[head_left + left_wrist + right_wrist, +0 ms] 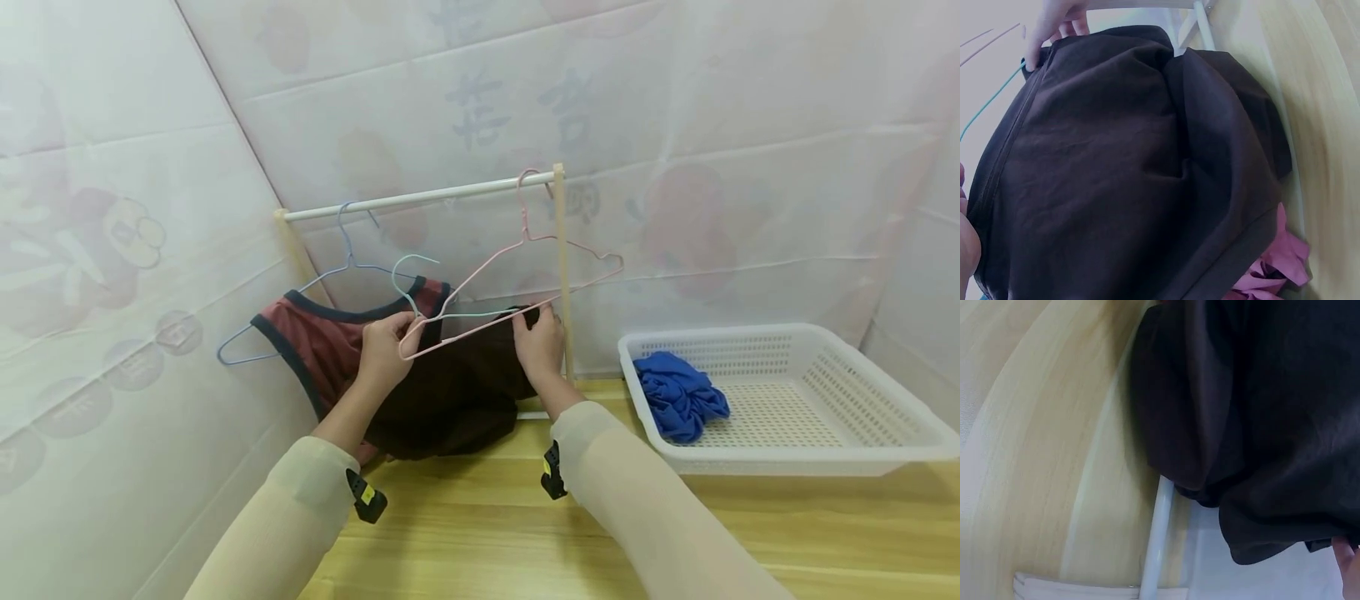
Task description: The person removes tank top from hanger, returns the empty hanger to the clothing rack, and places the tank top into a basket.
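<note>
My left hand (386, 346) pinches the top edge of a dark brown garment (457, 392) beside the hook of a mint-green hanger (397, 279). With thumb and fingers, my right hand (540, 342) grips the garment's other top corner, where the hanger's bar ends. In the left wrist view the dark cloth (1104, 150) hangs between both hands, its seamed edge along the green wire (991, 100). The right wrist view has only my right fingertips (1349, 565) at the cloth's corner. A bare pink hanger (524, 221) hangs from the rod and crosses in front of both hands.
A wooden-ended rack with a white rod (427, 197) stands against the printed cloth wall. On its left, a blue hanger (349, 260) carries a maroon, dark-trimmed sleeveless top (330, 337). A white plastic basket (787, 454) with crumpled blue cloth (678, 396) sits on the wooden table (465, 517).
</note>
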Available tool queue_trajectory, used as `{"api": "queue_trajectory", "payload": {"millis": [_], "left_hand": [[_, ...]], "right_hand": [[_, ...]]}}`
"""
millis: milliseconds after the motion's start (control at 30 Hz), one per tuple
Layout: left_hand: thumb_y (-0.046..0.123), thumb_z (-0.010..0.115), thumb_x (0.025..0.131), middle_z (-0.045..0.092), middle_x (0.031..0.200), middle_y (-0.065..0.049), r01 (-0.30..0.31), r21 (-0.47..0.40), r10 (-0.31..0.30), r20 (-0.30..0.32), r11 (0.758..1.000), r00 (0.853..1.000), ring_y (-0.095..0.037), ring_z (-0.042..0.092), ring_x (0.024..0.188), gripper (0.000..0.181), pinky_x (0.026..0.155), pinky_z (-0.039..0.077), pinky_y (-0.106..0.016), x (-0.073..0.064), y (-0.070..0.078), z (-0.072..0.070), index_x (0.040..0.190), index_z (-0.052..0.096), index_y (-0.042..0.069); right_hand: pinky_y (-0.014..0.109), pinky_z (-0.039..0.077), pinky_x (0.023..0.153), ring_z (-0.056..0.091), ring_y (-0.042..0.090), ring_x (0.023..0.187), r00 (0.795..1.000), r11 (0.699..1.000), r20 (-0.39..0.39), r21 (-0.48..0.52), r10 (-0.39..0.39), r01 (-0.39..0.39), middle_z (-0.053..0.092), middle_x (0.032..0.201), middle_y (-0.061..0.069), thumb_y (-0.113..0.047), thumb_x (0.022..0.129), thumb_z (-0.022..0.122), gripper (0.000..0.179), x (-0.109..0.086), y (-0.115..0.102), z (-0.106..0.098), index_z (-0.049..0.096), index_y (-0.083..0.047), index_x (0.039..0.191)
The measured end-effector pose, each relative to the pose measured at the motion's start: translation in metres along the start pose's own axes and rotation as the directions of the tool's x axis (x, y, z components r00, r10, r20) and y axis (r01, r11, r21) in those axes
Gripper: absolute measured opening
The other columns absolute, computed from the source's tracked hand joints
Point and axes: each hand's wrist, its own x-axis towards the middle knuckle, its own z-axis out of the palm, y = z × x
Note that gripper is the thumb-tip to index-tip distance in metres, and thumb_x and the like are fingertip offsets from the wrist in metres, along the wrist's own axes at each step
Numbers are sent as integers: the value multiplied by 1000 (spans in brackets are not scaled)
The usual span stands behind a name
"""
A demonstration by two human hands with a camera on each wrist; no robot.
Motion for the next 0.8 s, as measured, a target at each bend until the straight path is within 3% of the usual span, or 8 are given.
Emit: {"api": "queue_trajectory", "payload": {"millis": [100,167,233,333,467,633,800], "left_hand": [[10,68,92,65,63,-8,-25,3,25,-11,1000,1000,-14,48,54,13,53,36,-16,-1,0,2,86,73,0],[10,68,92,67,65,-9,-27,8,28,-13,1000,1000,-14,50,55,13,53,37,-18,-1,0,2,87,74,-1],[10,68,92,68,67,-10,-27,15,27,-19,1000,999,-15,50,55,13,54,38,-19,-2,0,1,87,74,-1],[10,68,92,67,66,-10,-2,6,2,-24,1000,1000,-16,51,56,14,54,38,-18,-3,-1,0,86,74,-1],[12,67,93,63,60,-8,58,-8,-58,-33,998,998,-14,49,53,18,51,36,-16,-3,-2,-2,82,73,1],[15,67,94,56,55,-4,94,-46,-96,-29,994,995,-8,44,48,24,46,32,-17,-1,-5,-4,76,71,0],[13,67,93,56,54,-4,126,-79,-129,-33,989,991,-6,44,47,23,45,32,-17,0,-5,-6,75,71,0]], "right_hand": [[44,48,69,60,33,77,999,1000,-38,-5,-18,18,63,85,13,-27,96,53,20,-1,1,-2,60,-12,106],[40,42,61,53,29,64,998,1000,-56,-9,-27,26,58,73,12,-22,96,48,16,-1,2,-2,58,-9,97],[38,39,58,46,28,59,998,1000,-62,-1,-19,19,54,69,11,-20,96,44,17,-2,3,-2,57,-8,94],[40,41,63,49,29,65,999,999,-47,44,23,-21,58,78,14,-19,99,39,22,-2,4,-2,57,-6,101],[46,46,80,57,33,89,994,983,-4,148,110,-109,62,104,19,-19,103,34,29,-1,3,-1,54,-4,118],[48,43,101,52,36,122,981,948,42,253,189,-193,56,130,22,-18,104,32,37,1,0,-1,52,2,129],[44,39,108,46,33,132,963,889,47,375,266,-264,52,140,21,-19,105,30,42,0,-3,0,54,3,132]]}}
